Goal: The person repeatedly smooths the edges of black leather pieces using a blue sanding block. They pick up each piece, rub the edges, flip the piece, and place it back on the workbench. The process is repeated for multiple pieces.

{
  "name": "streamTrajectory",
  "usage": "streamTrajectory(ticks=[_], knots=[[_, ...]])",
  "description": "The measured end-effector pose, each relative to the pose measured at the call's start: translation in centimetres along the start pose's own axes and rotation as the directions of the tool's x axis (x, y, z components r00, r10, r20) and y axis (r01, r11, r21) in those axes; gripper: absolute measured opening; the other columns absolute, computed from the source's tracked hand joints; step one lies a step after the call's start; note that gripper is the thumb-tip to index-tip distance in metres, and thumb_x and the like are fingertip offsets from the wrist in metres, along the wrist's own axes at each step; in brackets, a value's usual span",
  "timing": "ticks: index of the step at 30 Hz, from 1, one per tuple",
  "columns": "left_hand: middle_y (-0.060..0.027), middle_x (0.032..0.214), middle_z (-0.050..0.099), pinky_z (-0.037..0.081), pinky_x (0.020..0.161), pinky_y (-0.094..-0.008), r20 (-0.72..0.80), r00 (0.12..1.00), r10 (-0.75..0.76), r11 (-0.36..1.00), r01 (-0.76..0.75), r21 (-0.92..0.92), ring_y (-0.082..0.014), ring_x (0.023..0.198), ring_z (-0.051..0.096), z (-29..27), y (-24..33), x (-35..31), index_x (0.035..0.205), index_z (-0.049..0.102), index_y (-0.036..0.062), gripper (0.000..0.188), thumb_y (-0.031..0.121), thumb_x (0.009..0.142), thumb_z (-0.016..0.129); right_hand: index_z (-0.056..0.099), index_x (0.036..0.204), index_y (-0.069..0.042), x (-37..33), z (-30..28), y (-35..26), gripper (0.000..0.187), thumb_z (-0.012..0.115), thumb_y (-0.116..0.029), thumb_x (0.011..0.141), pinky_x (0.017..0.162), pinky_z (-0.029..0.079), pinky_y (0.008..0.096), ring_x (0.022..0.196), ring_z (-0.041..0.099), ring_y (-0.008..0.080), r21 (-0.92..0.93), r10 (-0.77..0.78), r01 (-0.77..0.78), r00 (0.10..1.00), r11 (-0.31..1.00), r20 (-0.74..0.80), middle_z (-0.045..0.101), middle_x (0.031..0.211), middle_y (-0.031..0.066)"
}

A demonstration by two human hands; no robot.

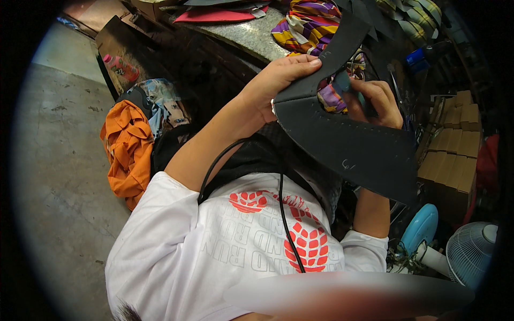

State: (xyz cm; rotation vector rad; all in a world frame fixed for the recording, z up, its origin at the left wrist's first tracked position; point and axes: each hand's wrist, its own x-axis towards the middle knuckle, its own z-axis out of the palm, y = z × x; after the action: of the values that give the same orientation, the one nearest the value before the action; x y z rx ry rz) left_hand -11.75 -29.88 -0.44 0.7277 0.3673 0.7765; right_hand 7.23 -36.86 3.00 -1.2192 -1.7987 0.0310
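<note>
My left hand (281,80) grips the upper left arm of a dark grey, U-shaped sheet of leather-like material (348,147), thumb on top and fingers behind. The sheet is held up in front of my chest, with a row of small dots along its inner edge. My right hand (377,101) sits behind the sheet's right side, fingers curled around a small teal-handled tool (347,84) that pokes into the cut-out. The tool's tip is hidden. A black cable (282,208) runs down my white printed shirt.
A speckled stone counter (249,37) with striped purple-yellow fabric (305,24) lies beyond my hands. An orange cloth (128,150) and a bottle (120,67) lie at the left by the concrete floor (59,160). Stacked cardboard boxes (455,147) and two fans (471,251) stand at the right.
</note>
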Motion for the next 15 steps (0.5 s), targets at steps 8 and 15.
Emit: streamTrajectory(ticks=[8,15], knots=[[-0.0090,0.100,0.071,0.061,0.070,-0.0245,-0.076,0.997,0.016,0.999,-0.013,0.045,-0.0121,0.080,0.072,1.0,0.0,0.0,0.116,0.060,0.0015,0.027,0.023,0.099,0.060,0.073,0.104,-0.008,0.3,-0.9,0.1,0.028,0.077,0.000,0.078,0.071,0.055,0.0309,0.085,0.069,0.0204,0.007,0.057,-0.057,0.997,0.998,-0.044,0.066,0.091,0.0102],[-0.0087,0.097,0.071,0.061,0.070,-0.0248,-0.032,0.999,0.036,0.999,-0.035,0.014,-0.0122,0.079,0.072,0.4,0.0,0.8,0.114,0.061,0.0017,0.026,0.023,0.099,0.061,0.070,0.105,-0.002,-1.2,0.1,-1.1,0.034,0.075,0.011,0.074,0.075,0.053,0.0285,0.089,0.066,0.0190,0.070,0.001,-0.008,0.994,0.997,0.107,0.063,0.095,0.0102]])
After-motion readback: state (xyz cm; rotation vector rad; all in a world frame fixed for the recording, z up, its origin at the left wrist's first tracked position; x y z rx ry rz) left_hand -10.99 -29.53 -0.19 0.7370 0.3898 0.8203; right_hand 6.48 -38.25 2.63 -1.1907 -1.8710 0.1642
